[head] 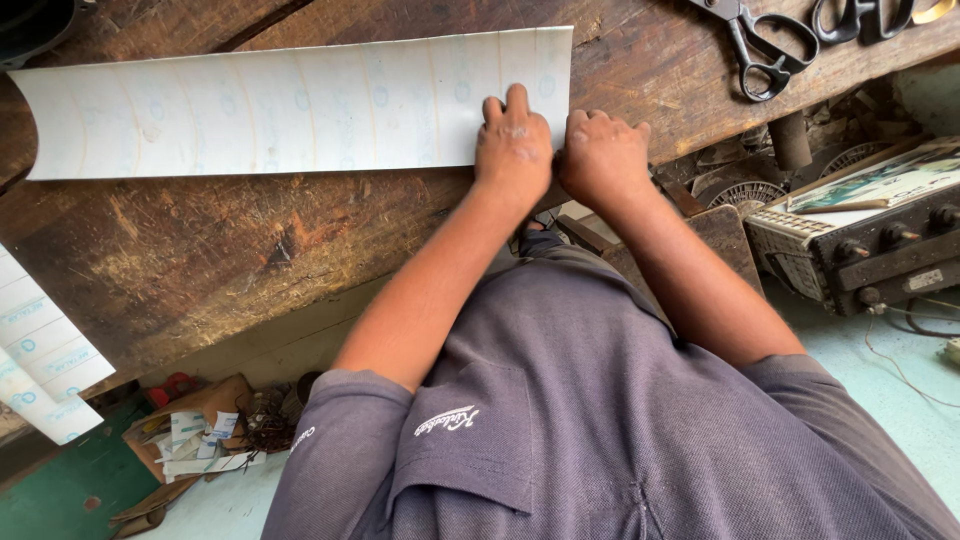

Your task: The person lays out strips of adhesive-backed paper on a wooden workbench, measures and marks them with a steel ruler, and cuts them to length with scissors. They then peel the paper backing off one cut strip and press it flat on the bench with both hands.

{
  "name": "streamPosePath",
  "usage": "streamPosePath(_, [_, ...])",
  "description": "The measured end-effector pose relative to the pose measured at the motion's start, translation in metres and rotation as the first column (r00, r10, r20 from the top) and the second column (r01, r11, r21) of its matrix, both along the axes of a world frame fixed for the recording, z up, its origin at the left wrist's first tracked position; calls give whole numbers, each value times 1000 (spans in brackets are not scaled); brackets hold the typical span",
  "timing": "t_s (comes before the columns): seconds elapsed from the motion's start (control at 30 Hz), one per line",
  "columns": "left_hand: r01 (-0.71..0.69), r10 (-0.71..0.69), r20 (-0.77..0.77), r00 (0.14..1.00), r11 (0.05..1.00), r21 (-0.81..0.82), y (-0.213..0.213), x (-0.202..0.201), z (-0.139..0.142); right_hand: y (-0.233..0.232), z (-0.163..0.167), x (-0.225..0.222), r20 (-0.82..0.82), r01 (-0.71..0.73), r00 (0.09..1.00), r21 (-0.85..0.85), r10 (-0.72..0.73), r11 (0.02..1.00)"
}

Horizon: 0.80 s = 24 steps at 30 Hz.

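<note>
A: In the head view, where was the long white sheet (290, 105), and why did it lie like that?

B: It lay flat along the far part of the wooden desk (230, 250), with its length running from left to right. I think it was spread out so that the whole strip stayed smooth. Its right end was just at the two hands, so this end was pinned and could not slide or curl up.

A: What did the left hand (513, 150) do?

B: It pressed down on the lower right corner of the sheet. Its fingers (517, 103) were stretched out and close together, lying flat on the paper. They gripped nothing.

A: And the right hand (603, 155)?

B: It was touching the left hand, just beside the right edge of the sheet. Its fingers (600, 122) were curled under, like a loose fist, with the knuckles up. Whether they held something under them, I could not tell, because the hand hid it.

A: Was anything else near?

B: Yes. A pair of dark scissors (757, 45) lay on the desk, well apart from the hands, at the far right. More printed white strips (40, 355) hung over the left edge of the desk.
</note>
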<state>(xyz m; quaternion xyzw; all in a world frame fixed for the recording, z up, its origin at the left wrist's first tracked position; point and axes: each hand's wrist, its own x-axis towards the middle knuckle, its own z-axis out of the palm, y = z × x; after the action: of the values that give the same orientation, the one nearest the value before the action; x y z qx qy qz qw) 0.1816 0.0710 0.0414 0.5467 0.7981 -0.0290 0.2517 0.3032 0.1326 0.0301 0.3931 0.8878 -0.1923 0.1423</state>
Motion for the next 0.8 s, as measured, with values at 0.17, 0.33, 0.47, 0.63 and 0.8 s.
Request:
streamPosePath(0.17, [33, -40, 20, 999, 955, 294, -15, -13, 1, 4, -3, 15, -178, 8, 984, -23, -12, 1000])
streamPosePath(0.33, [102, -200, 82, 976, 760, 642, -59, -28, -4, -13, -11, 38, -479, -52, 861, 248, 169, 967])
streamPosePath(0.47, [129, -209, 35, 977, 721, 681, -66, -27, -14, -20, -18, 44, -546, -80, 779, 400, 307, 913])
streamPosePath(0.63, [152, -180, -36, 983, 689, 709, -64, -17, -23, -10, -18, 31, -430, -149, 845, 383, 318, 912])
streamPosePath(0.8, [76, -117, 13, 993, 719, 690, -64, -6, -28, -3, -9, 20, -322, -188, 910, 239, 260, 953])
